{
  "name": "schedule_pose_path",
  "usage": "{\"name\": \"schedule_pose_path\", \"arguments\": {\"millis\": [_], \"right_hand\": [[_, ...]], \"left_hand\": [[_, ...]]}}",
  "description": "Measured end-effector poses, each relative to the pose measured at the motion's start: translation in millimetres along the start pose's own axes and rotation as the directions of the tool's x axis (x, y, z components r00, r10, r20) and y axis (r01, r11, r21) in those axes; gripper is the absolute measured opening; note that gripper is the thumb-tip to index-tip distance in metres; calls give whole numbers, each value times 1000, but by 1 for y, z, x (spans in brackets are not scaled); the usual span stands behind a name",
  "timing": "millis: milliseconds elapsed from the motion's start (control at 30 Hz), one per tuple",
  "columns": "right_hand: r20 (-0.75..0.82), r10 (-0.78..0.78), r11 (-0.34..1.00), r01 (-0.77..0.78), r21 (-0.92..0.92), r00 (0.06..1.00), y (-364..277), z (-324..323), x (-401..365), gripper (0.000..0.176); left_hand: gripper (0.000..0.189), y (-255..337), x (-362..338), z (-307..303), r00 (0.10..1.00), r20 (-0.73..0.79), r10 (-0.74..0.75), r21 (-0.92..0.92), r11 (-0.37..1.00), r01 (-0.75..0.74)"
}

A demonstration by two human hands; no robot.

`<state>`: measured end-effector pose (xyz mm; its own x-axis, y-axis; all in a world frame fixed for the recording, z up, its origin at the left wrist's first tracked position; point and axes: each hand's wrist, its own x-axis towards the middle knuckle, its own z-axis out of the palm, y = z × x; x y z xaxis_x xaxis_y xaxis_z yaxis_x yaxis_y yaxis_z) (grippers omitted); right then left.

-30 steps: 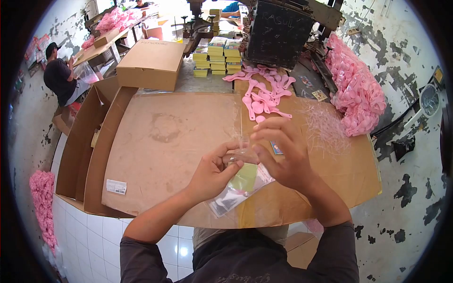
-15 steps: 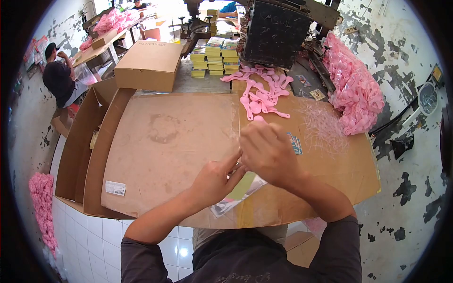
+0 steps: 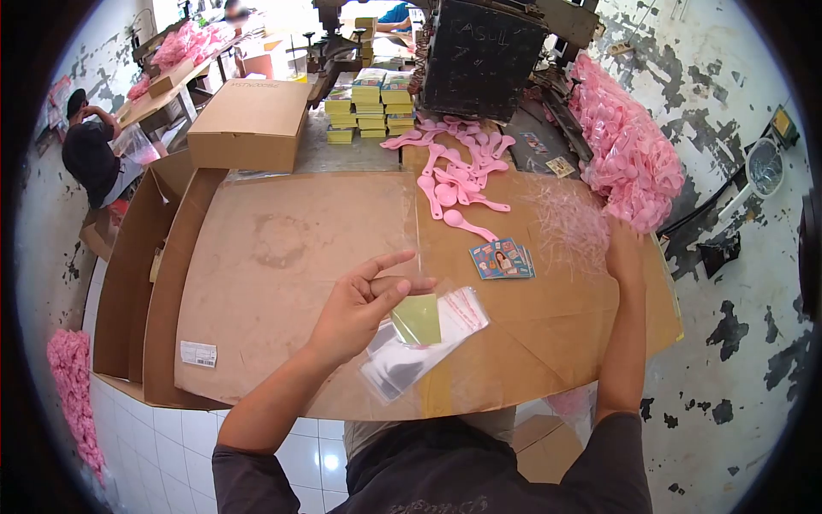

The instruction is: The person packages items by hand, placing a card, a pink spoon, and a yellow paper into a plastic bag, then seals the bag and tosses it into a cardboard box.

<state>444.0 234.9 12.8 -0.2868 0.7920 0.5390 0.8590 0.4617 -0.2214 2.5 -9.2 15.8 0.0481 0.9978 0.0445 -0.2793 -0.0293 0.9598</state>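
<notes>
With the middle of the cardboard sheet [image 3: 291,317] as the clock's centre and twelve pointing away from the person, the left hand [image 3: 344,310] lies toward eight, forefinger stretched out and the others bent, its thumb beside a smooth, square green paper [image 3: 417,320] under glossy film; whether the fingers pinch anything, I cannot tell. Paper and film sit at six over a flat stack of clear plastic bags [image 3: 425,358], limp and shiny, with red print near one end. At three, the right hand [image 3: 627,250] reaches into the lower edge of a bulging heap of pink spoons in crinkled film [image 3: 621,137]; its fingertips are hidden, so its grip cannot be told. Thin, curly plastic shreds [image 3: 567,227] lie in a wispy tangle at two, just left of that hand. Glossy picture cards [image 3: 501,259] fan slightly toward two, closer in, and a single smooth pink spoon [image 3: 455,219] with a round bowl lies at one. Beyond it, toward twelve, loose pink spoons [image 3: 445,195] overlap in a pile. A boxy brown carton [image 3: 248,120] stands at half past ten.
</notes>
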Motion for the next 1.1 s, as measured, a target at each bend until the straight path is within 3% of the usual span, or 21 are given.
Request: {"name": "schedule_pose_path", "arguments": {"millis": [33,133,200,233,267,333,400,500,600,800,900,933,1000,1100], "right_hand": [[-102,-85,958,53,-282,991,-1,-1,-5,38],[-134,-146,976,121,-180,980,-45,-16,-8,37],[3,28,962,-28,273,1000,-102,-13,-7,39],[198,-6,915,-75,397,980,-129,-11,-11,38],[377,-68,851,-143,505,924,-156,-8,-18,37],[401,-403,640,-60,766,823,-209,-2,-35,41],[373,-499,545,-52,837,782,-246,8,-44,45],[450,-440,474,-225,851,777,-258,29,-45,47],[516,-448,239,-459,856,730,-251,51,-43,44],[557,-390,269,-488,831,734,-237,47,-44,32],[545,-372,178,-518,836,752,-241,46,-46,28],[550,-351,207,-510,835,758,-240,47,-46,27],[557,-306,265,-493,829,772,-237,51,-47,25],[568,-294,178,-539,823,769,-235,54,-49,19]], "left_hand": [[46,0,1,1,1000,0,-7,7,1000,7],[43,-2,3,3,1000,1,-7,-38,999,7],[41,-9,5,5,1000,-8,24,-22,999,-24],[39,-13,5,5,999,-13,42,-12,999,-42],[39,-16,6,6,998,-20,60,19,998,-59],[37,-25,5,11,995,-33,92,80,993,-89],[35,-28,6,12,991,-29,131,85,988,-129],[36,-27,5,9,989,-40,139,94,986,-135],[38,-21,4,7,992,-69,102,33,994,-100],[34,-29,9,5,996,-86,3,77,997,4],[31,-31,9,5,994,-101,-29,95,995,39],[31,-31,9,5,993,-111,-33,92,995,43],[31,-33,10,4,994,-106,0,120,993,13],[31,-36,10,4,994,-95,49,174,984,-32]]}}
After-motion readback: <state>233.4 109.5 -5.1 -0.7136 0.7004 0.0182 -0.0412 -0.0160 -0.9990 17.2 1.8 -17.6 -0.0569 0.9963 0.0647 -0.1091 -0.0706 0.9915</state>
